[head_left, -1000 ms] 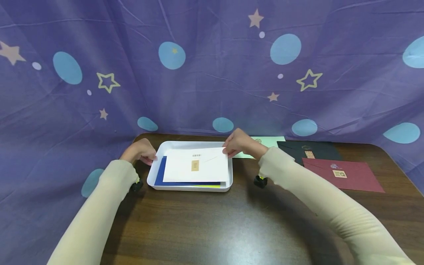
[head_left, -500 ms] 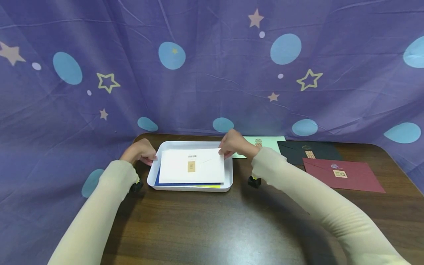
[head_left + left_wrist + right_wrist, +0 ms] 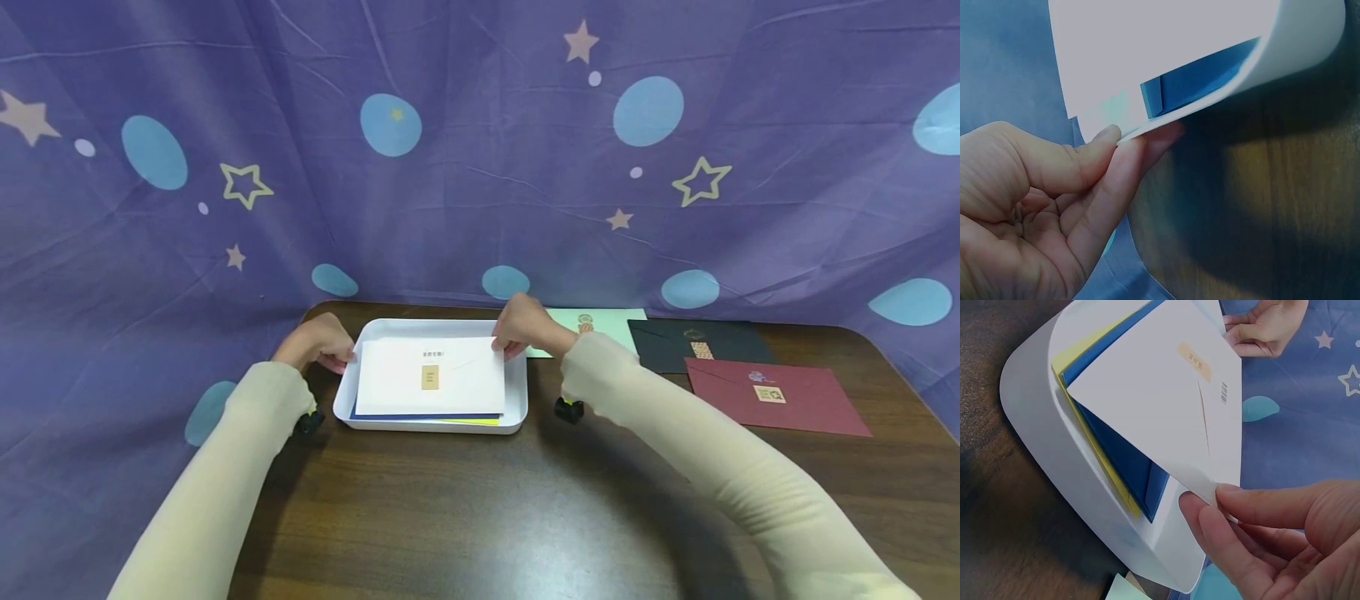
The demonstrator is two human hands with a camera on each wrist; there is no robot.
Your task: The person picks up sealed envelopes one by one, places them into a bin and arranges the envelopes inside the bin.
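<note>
A white envelope (image 3: 420,387) with a tan label lies over a white tray (image 3: 516,412), above a blue envelope (image 3: 1113,440) and a yellow envelope (image 3: 1100,456). My right hand (image 3: 523,325) pinches the white envelope's right edge between thumb and fingers; in the right wrist view that corner is raised off the blue one. With thumb and fingers, my left hand (image 3: 321,342) pinches the tray's left rim, as the left wrist view (image 3: 1060,194) shows closely.
Right of the tray, a mint-green envelope (image 3: 611,323), a dark green envelope (image 3: 660,346) and a dark red envelope (image 3: 780,396) lie on the brown wooden table (image 3: 450,508), partly overlapping. A purple patterned cloth (image 3: 480,167) hangs behind.
The right hand has moved left with the white envelope, which now covers more of the blue one and sits further over the tray. The left hand keeps its place on the rim.
</note>
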